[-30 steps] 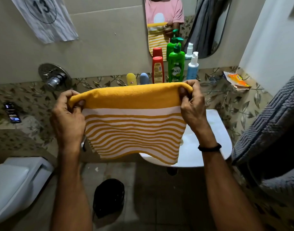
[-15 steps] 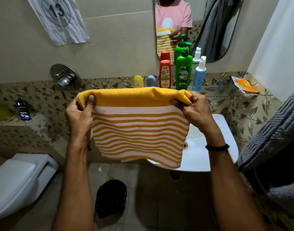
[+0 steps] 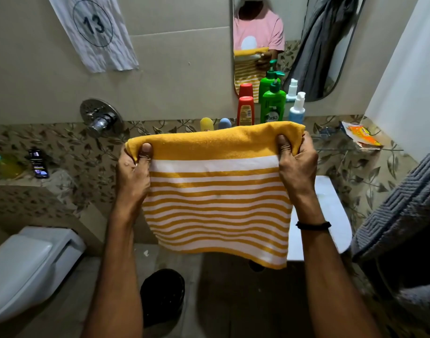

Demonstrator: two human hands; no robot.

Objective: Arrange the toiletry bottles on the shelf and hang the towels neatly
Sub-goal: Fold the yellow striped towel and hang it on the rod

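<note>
Towel (image 3: 216, 203), yellow with white stripes, hangs folded, gripped by left hand (image 3: 133, 174) and right hand (image 3: 296, 164).

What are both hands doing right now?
Left hand: closed on the striped towel, top left corner.
Right hand: closed on its top right corner.

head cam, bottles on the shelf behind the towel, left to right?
yellow bottle → blue-grey bottle → red bottle → green pump bottle → light blue pump bottle. The striped towel, held by the left hand and right hand, hides their bases.
</note>
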